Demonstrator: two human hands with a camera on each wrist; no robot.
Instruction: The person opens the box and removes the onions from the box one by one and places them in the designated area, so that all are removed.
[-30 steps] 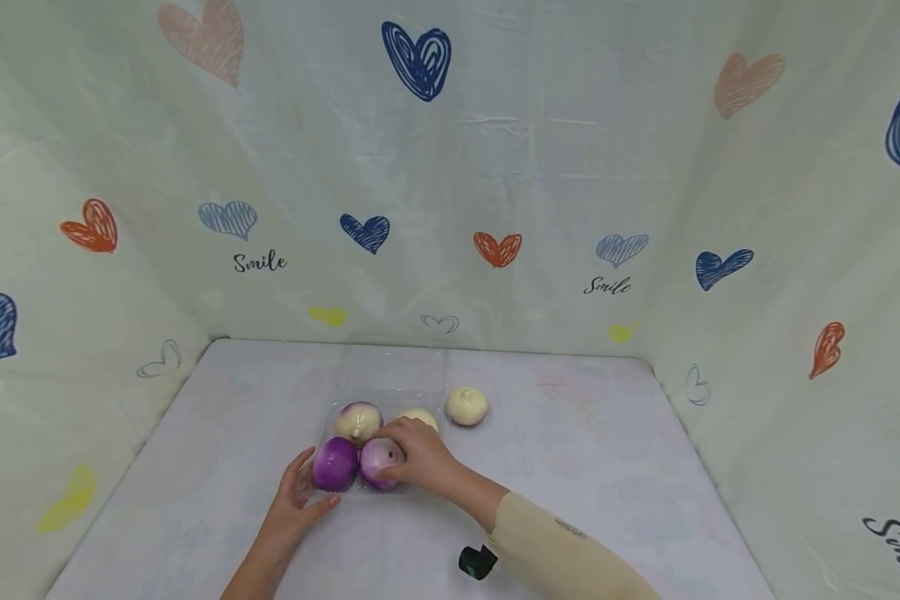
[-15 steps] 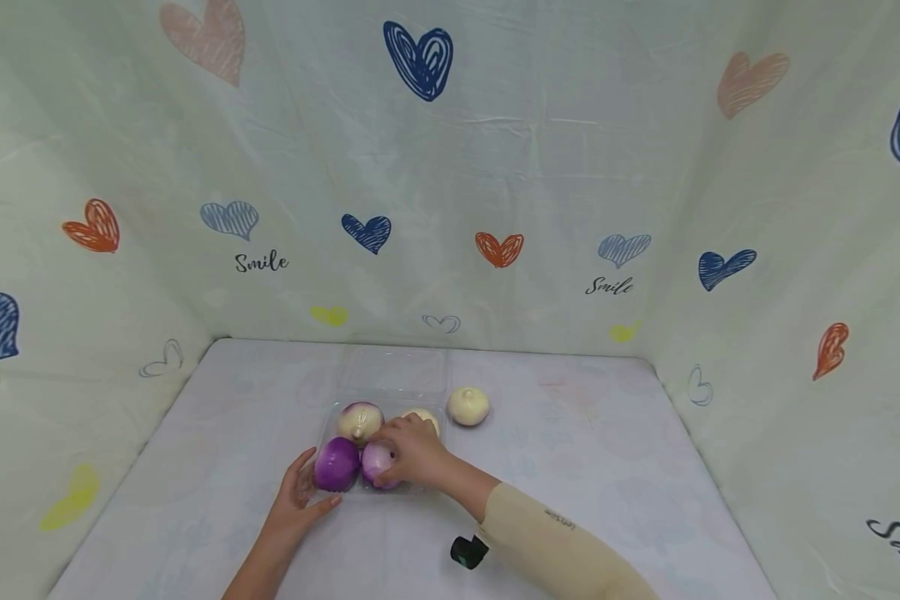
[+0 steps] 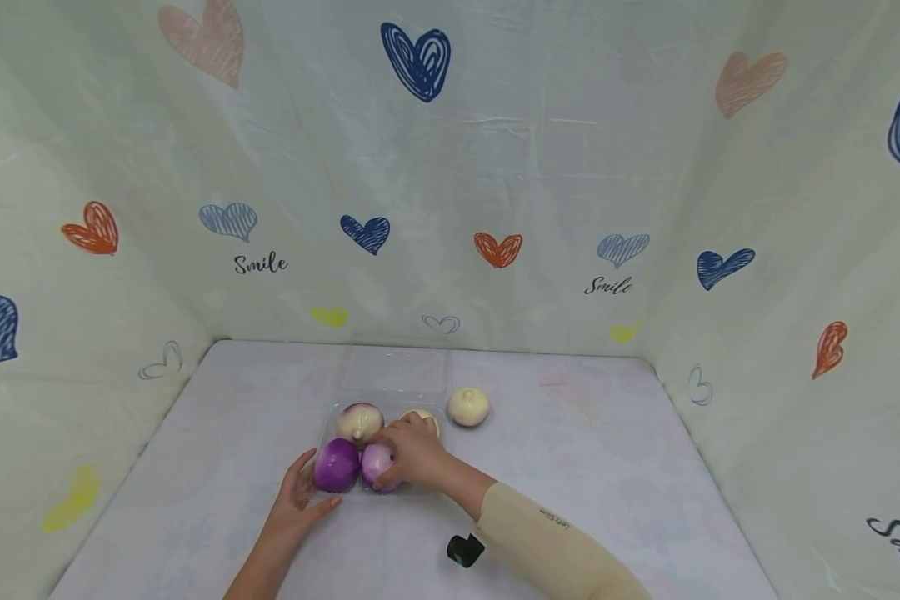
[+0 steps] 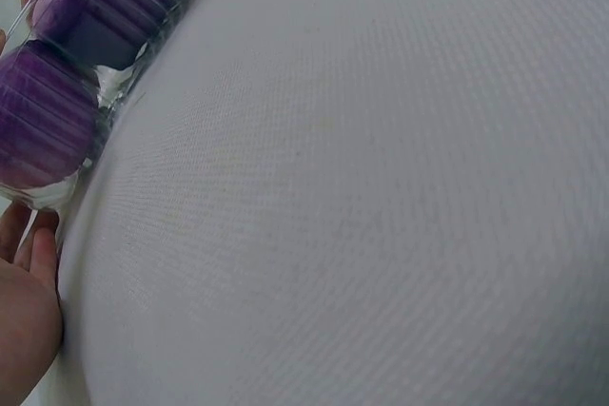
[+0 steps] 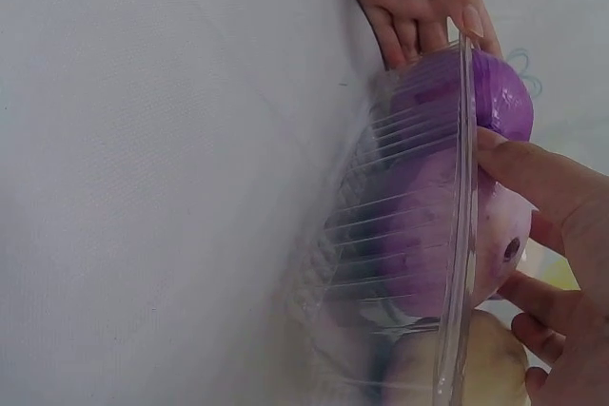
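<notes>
A clear ribbed plastic box (image 5: 463,263) holds several onions, its lid (image 3: 393,369) folded back flat behind it. At its front right sits a light purple onion (image 3: 376,465), which my right hand (image 3: 418,454) grips from above with thumb and fingers. Beside it, front left, lies a deep purple onion (image 3: 337,465). Behind stand a white onion with a purple edge (image 3: 360,422) and a cream onion (image 3: 423,414) partly hidden by my right hand. My left hand (image 3: 292,496) rests against the box's left end, fingers and thumb spread around its corner.
Another cream onion (image 3: 468,407) lies on the white table (image 3: 570,467) just right of the box. A small dark green object (image 3: 465,551) shows by the right sleeve (image 3: 555,542). Curtains with printed hearts (image 3: 498,249) enclose the table's back and sides.
My right hand and forearm have shifted slightly left, keeping hold of the light purple onion in the box. The dark object by the sleeve has moved left with the arm. My left hand stays put.
</notes>
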